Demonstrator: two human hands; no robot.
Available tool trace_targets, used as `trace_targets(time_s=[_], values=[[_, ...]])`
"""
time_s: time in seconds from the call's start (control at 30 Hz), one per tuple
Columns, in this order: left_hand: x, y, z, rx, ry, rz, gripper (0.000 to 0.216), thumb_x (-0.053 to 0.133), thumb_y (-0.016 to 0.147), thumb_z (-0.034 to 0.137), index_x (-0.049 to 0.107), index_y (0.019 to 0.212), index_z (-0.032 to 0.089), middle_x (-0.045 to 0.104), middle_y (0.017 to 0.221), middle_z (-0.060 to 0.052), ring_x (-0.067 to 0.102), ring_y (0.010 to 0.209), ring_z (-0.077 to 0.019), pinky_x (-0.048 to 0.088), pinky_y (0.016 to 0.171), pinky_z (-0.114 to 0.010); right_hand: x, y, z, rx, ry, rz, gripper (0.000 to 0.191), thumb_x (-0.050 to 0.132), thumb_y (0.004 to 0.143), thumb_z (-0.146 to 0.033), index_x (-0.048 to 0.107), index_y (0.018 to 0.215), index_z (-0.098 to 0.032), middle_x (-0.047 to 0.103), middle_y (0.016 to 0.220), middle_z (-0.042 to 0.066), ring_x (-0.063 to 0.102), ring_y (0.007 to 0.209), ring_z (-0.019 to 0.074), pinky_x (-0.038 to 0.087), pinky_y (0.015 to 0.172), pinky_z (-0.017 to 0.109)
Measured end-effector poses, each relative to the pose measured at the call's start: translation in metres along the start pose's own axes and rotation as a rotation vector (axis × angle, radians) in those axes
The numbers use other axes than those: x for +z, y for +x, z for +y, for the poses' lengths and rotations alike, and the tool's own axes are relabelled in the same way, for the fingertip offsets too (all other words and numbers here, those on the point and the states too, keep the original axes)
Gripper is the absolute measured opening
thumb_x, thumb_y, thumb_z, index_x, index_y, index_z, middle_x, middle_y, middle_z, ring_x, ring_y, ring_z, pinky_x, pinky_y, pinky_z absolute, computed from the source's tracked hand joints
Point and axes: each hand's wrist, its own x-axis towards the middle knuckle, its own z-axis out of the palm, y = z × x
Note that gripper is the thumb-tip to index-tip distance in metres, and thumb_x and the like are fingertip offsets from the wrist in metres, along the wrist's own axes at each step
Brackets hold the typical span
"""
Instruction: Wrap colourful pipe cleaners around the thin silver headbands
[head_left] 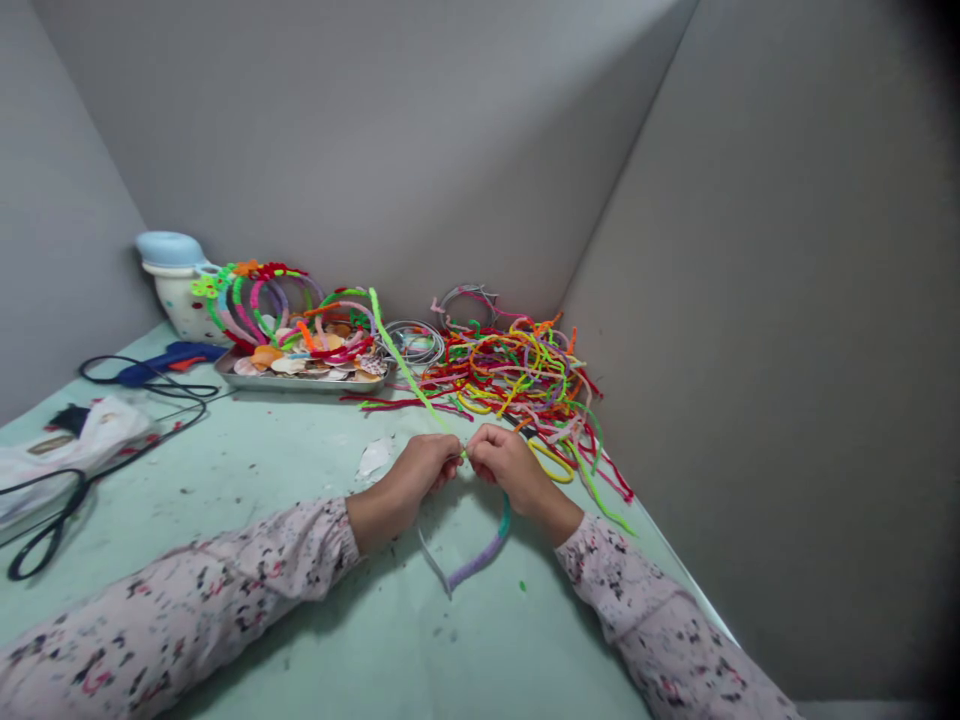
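While poised over the mint-green tabletop (300, 450), pinching a part-wrapped headband (480, 562) and a lime-green pipe cleaner (403, 368) in left hand (426, 468) and right hand (510, 468), nearly fingertip to fingertip. Likely light and springy in the band, soft and pliable in the fuzzy strand; best gripped at their meeting point. Seen without readable label or brand.

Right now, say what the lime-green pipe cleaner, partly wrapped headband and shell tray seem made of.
Pipe cleaner: matte, probably chenille, from its fuzzy edge. Headband: bare part smooth grey, metal or plastic; wrapped part fuzzy, likewise chenille-like. Tray: probably metal, from its silvery sheen.
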Motion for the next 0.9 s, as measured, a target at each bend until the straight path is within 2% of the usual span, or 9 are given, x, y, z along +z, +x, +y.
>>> trace_targets(time_s=[0.17, 0.3, 0.43, 0.73, 0.9], values=[[-0.003, -0.003, 0.001, 0.199, 0.123, 0.077, 0.028, 0.049, 0.08, 0.04, 0.049, 0.065, 0.017, 0.045, 0.055, 0.004, 0.04, 0.05, -0.0104, 0.029, 0.048, -0.023, -0.007, 0.002, 0.0, 0.041, 0.068, 0.024, 0.006, 0.05, 0.065, -0.022, 0.049, 0.06, -0.019, 0.045, 0.051, -0.005, 0.036, 0.044, 0.0086, 0.024, 0.042, 0.023], [-0.003, -0.008, 0.005, 0.474, 0.316, 0.109, 0.01, 0.052, 0.082, 0.025, 0.057, 0.084, 0.017, 0.053, 0.07, 0.003, 0.047, 0.062, -0.0113, 0.037, 0.058, -0.023, -0.012, 0.005, 0.004, 0.055, 0.106, 0.029, 0.009, 0.051, 0.067, -0.023, 0.048, 0.06, -0.019, 0.044, 0.052, -0.005, 0.036, 0.043, 0.0085, 0.022, 0.042, 0.023], [-0.004, -0.006, 0.003, 0.654, 0.51, 0.133, 0.023, 0.051, 0.083, 0.015, 0.064, 0.101, 0.018, 0.056, 0.084, -0.001, 0.051, 0.075, -0.0126, 0.04, 0.069, -0.024, -0.013, 0.009, 0.011, 0.062, 0.143, 0.019, 0.009, 0.051, 0.069, -0.024, 0.049, 0.061, -0.019, 0.044, 0.053, -0.005, 0.035, 0.043, 0.008, 0.021, 0.041, 0.022], [-0.008, -0.001, 0.001, 0.652, 0.606, 0.143, 0.025, 0.049, 0.086, 0.014, 0.069, 0.099, 0.021, 0.057, 0.081, -0.002, 0.055, 0.075, -0.0127, 0.041, 0.069, -0.024, -0.011, 0.013, 0.015, 0.08, 0.181, 0.024, 0.008, 0.051, 0.068, -0.023, 0.047, 0.063, -0.018, 0.044, 0.05, -0.006, 0.035, 0.039, 0.0062, 0.021, 0.038, 0.02], [-0.011, 0.003, 0.008, 0.621, 0.718, 0.074, 0.026, 0.046, 0.086, 0.016, 0.068, 0.099, 0.022, 0.057, 0.084, -0.002, 0.056, 0.072, -0.0129, 0.041, 0.066, -0.024, -0.011, 0.019, 0.021, 0.077, 0.189, 0.039, 0.007, 0.051, 0.068, -0.024, 0.049, 0.064, -0.018, 0.044, 0.049, -0.007, 0.035, 0.037, 0.0051, 0.022, 0.037, 0.018]])
